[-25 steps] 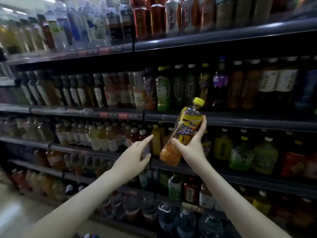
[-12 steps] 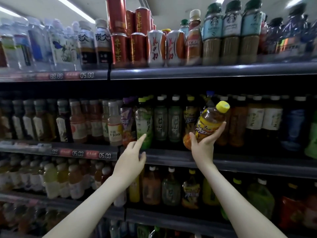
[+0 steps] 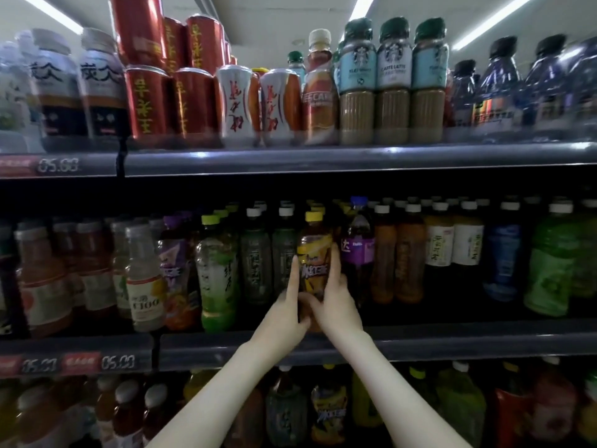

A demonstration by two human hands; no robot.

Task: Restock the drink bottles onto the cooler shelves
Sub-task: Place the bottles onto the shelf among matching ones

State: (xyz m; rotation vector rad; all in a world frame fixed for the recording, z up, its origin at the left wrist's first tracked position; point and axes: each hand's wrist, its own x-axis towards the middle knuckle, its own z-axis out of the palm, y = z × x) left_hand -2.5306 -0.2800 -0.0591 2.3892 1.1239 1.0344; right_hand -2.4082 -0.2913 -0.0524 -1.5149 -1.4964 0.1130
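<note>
Left hand (image 3: 287, 315) and right hand (image 3: 336, 302) clasp slim plastic bottle (image 3: 315, 252).

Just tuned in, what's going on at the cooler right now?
A person holds a yellow-capped bottle upright with both hands at the front of the middle shelf. It stands between the dark green bottles and the purple-labelled bottle. The left hand and right hand wrap its lower half, so whether its base is already resting on the shelf cannot be seen.
</note>
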